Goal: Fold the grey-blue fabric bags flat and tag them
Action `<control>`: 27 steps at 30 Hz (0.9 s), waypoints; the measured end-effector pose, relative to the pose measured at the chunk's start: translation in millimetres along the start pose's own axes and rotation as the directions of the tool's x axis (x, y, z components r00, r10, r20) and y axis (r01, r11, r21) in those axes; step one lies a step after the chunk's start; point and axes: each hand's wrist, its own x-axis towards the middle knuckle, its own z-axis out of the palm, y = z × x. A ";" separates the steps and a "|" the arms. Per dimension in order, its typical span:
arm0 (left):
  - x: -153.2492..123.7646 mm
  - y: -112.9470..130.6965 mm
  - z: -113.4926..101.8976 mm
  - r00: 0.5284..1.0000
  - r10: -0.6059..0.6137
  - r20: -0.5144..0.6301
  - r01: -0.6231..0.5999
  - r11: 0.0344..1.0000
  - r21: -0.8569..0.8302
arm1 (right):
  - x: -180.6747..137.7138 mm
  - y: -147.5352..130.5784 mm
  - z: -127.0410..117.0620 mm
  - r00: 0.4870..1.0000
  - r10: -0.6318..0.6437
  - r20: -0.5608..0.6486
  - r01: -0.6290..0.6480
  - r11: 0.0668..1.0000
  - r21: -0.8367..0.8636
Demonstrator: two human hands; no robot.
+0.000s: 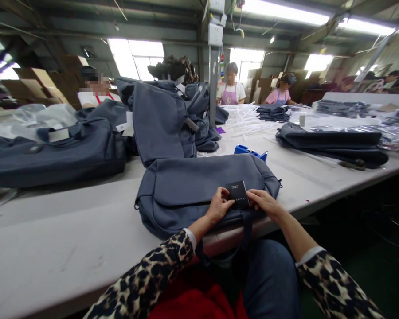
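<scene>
A black printed hang tag (238,194) with small white lettering is held over the front of a dark blue-grey bag (193,177). My left hand (221,205) pinches the tag's left edge between thumb and fingers. On the opposite edge, the fingertips of my right hand (263,203) grip the same tag. Underneath both hands the bag lies on its side at the table's front edge, its strap (248,230) hanging down toward my lap. Whether a cord joins the tag to the bag cannot be made out.
Behind the bag sits a blue tape dispenser (251,152). More blue-grey bags (159,119) are heaped at the back left, and another bag (56,155) lies further left. Folded bags (332,141) rest at the right. A metal post (213,84) rises mid-table; co-workers (232,88) are beyond.
</scene>
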 end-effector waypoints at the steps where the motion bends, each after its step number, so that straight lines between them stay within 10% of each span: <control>1: -0.7 0.5 -0.2 1.000 -0.003 -0.019 0.002 1.000 -0.031 | -0.9 -1.4 0.5 1.000 0.000 0.009 0.000 1.000 0.015; 17: -6.5 16.6 -10.4 0.992 -0.079 0.098 0.114 0.899 -0.423 | -4.0 -23.0 16.6 0.952 -0.019 0.306 0.023 1.000 -0.009; 27: -3.7 10.0 -9.7 0.991 -0.117 0.062 0.132 0.886 -0.444 | 0.2 -5.9 23.5 0.985 -0.038 0.166 0.045 0.998 -0.038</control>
